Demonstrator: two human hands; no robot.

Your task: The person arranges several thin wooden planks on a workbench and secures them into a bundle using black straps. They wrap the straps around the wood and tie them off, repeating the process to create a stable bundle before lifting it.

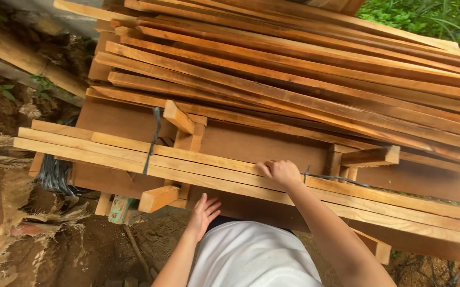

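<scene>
My right hand (280, 172) rests with curled fingers on top of a bundle of long pale wooden slats (134, 154) that lies across the front of a brown board (251, 143). My left hand (204, 212) is open below the bundle, fingers spread, near the underside of the board and touching nothing that I can make out. Dark straps (153, 141) bind the slats at two spots. Short wooden blocks (179, 118) stick up behind the bundle.
A large stack of long reddish wooden slats (304, 64) fills the back. Bare earth and torn sacking (22, 223) lie at the left. Green plants (427, 18) grow at the top right. A loose block (157, 198) pokes out under the bundle.
</scene>
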